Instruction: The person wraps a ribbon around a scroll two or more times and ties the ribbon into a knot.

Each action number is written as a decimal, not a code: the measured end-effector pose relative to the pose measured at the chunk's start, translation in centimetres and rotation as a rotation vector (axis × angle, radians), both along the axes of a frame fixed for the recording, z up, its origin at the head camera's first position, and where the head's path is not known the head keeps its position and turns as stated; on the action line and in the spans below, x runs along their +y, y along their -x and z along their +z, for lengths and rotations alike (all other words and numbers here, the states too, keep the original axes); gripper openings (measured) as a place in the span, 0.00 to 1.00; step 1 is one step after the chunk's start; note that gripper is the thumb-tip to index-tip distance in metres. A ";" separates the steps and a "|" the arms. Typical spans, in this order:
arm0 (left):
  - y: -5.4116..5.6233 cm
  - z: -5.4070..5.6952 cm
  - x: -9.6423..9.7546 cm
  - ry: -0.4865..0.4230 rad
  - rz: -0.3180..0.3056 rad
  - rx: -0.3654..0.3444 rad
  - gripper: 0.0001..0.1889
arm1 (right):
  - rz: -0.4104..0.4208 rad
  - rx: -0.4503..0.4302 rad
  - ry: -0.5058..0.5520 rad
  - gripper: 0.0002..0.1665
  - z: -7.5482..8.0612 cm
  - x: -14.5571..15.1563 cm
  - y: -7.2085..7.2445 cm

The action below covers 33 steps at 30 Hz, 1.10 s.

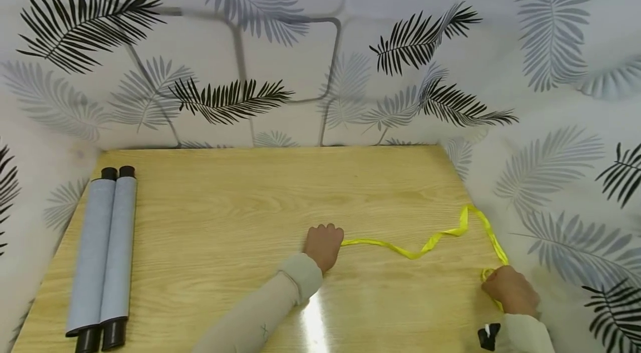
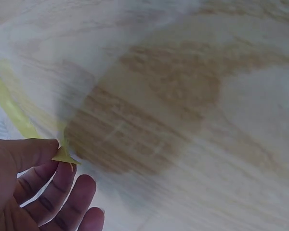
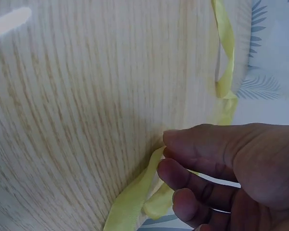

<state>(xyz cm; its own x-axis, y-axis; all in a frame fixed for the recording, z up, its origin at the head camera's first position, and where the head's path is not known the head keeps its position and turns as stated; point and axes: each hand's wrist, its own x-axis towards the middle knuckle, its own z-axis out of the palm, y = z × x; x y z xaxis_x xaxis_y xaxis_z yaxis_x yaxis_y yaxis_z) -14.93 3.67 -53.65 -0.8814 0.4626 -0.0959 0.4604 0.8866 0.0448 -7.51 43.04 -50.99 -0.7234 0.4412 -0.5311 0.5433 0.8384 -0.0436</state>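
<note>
Near the middle of a wood-grain tabletop, a person's left hand pinches a yellow ribbon between thumb and forefinger, a small folded tip poking out past them. By the table's right edge, the right hand pinches the same ribbon, thumb against forefinger and the other fingers bent, with a small loop showing just to the left of the grip. Between the two hands the ribbon runs slack and twisting — dipping toward the near side, then bending toward the far side before turning back to the right hand. Both forearms wear pale sleeves, the left sleeve marked with a small stitched cross; a small black-and-white object sits beside the right cuff. Well apart on the left, two grey rolls with black ends lie side by side, running from near to far. Along the far edge and both sides hangs a pale covering — printed with black and grey leaves.
</note>
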 end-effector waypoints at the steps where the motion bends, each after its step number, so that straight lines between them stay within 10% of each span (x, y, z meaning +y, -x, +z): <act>1: 0.0 0.0 0.0 -0.006 0.006 0.003 0.03 | 0.003 0.000 -0.008 0.16 -0.2 0.0 0.0; 19: 0.4 0.3 -3.6 -0.003 0.075 0.073 0.02 | -0.006 -0.026 -0.031 0.27 -1.5 -0.1 -0.1; 33: 1.7 -0.1 -10.4 -0.026 0.198 0.008 0.01 | -0.057 0.002 -0.066 0.32 -1.0 0.2 -0.1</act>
<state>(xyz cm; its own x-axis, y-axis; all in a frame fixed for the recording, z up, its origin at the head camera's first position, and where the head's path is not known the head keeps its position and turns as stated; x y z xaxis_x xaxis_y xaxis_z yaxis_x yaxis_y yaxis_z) -16.67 -6.77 -53.73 -0.9560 0.2824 -0.0789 0.2777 0.9584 0.0662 -7.44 43.21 -52.03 -0.6973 0.5157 -0.4979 0.5904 0.8071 0.0091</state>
